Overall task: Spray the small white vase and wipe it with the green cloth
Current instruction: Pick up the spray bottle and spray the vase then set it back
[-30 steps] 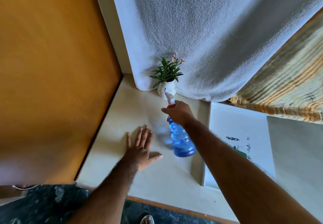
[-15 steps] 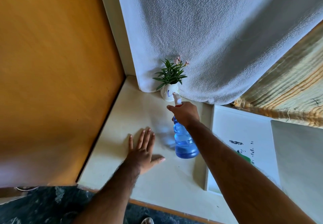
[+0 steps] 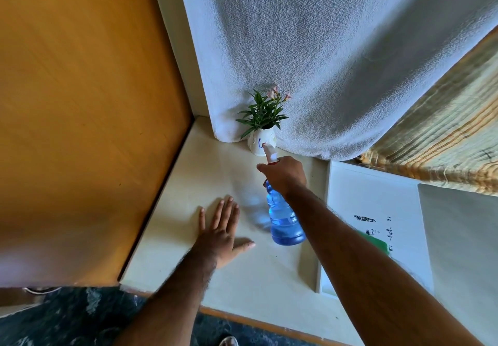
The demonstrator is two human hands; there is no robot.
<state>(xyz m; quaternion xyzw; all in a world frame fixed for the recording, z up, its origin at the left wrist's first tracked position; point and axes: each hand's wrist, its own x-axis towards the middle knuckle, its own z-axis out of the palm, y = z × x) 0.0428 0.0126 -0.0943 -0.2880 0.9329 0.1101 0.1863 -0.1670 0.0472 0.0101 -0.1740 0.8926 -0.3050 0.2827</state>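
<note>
A small white vase [image 3: 257, 144] with blue marks and a green plant stands at the back of the cream counter [image 3: 215, 173], against a hanging white towel. My right hand [image 3: 284, 174] grips the head of a blue spray bottle [image 3: 284, 221], whose white nozzle points at the vase, almost touching it. My left hand [image 3: 219, 231] lies flat on the counter, fingers spread, left of the bottle. A corner of the green cloth [image 3: 376, 242] shows behind my right forearm, lying on a white board.
An orange-brown wooden panel [image 3: 89, 119] walls the counter's left side. The white towel [image 3: 323, 54] hangs behind the vase. A white board [image 3: 377, 202] with dark smudges lies right of the bottle. A striped cloth [image 3: 444, 140] hangs at the far right.
My right hand has kept the bottle aimed at the vase, with the nozzle edging slightly closer. My left hand stays flat on the counter.
</note>
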